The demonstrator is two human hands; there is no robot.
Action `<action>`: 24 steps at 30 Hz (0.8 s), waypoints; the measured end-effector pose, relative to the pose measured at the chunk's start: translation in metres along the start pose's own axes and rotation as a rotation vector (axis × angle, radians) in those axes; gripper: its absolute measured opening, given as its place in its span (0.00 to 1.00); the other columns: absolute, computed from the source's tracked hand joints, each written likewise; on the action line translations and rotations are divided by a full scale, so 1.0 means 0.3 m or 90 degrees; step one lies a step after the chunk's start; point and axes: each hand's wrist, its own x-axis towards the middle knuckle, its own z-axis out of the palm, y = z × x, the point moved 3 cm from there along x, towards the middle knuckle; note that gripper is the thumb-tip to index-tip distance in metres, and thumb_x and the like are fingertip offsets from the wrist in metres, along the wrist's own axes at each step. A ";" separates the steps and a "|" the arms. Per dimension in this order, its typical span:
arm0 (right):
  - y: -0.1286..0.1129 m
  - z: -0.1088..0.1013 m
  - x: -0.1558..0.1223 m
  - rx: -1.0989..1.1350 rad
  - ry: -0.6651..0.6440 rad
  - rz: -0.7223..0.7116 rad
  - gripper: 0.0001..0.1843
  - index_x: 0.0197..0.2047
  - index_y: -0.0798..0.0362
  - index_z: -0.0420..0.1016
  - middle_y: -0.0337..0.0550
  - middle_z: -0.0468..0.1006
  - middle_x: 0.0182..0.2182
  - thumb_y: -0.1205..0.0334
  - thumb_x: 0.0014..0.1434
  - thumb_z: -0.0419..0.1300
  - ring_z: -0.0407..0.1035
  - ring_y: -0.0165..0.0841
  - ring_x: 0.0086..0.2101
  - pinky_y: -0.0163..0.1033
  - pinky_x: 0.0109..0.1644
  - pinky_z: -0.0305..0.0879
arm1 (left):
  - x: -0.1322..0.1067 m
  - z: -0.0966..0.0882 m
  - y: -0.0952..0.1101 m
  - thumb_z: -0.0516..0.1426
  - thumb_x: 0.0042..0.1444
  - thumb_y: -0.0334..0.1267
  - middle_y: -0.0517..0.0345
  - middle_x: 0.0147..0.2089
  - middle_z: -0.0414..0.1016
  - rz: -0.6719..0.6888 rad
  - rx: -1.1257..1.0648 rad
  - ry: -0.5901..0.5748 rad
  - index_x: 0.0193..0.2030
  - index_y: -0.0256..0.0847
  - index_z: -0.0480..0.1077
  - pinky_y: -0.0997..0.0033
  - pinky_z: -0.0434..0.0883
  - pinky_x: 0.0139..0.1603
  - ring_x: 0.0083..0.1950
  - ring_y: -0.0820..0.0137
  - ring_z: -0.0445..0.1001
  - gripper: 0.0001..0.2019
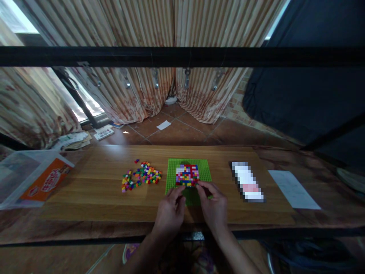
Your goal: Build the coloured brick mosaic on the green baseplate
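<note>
A green baseplate (203,169) lies on the wooden table (94,190), with a square patch of small coloured bricks (187,174) pressed onto it. Both my hands rest at the plate's near edge. My left hand (170,211) has its fingers curled, the fingertips touching the plate just below the patch. My right hand (213,205) pinches at the lower right corner of the patch, fingers together; what they hold is too small to make out. A loose pile of several coloured bricks (142,176) lies left of the plate, apart from both hands.
A blurred white and pink flat object (247,181) lies right of the plate, and a white sheet of paper (293,183) further right. A clear plastic box with an orange packet (45,182) sits at the left end. A black bar (182,56) crosses overhead; curtains hang behind.
</note>
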 end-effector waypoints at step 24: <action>0.033 0.028 0.010 -0.116 -0.019 0.007 0.14 0.43 0.53 0.79 0.47 0.82 0.40 0.56 0.62 0.56 0.76 0.36 0.39 0.43 0.46 0.71 | 0.027 0.075 -0.010 0.47 0.62 0.33 0.46 0.51 0.73 0.097 0.142 -0.101 0.63 0.38 0.60 0.62 0.74 0.51 0.48 0.65 0.74 0.22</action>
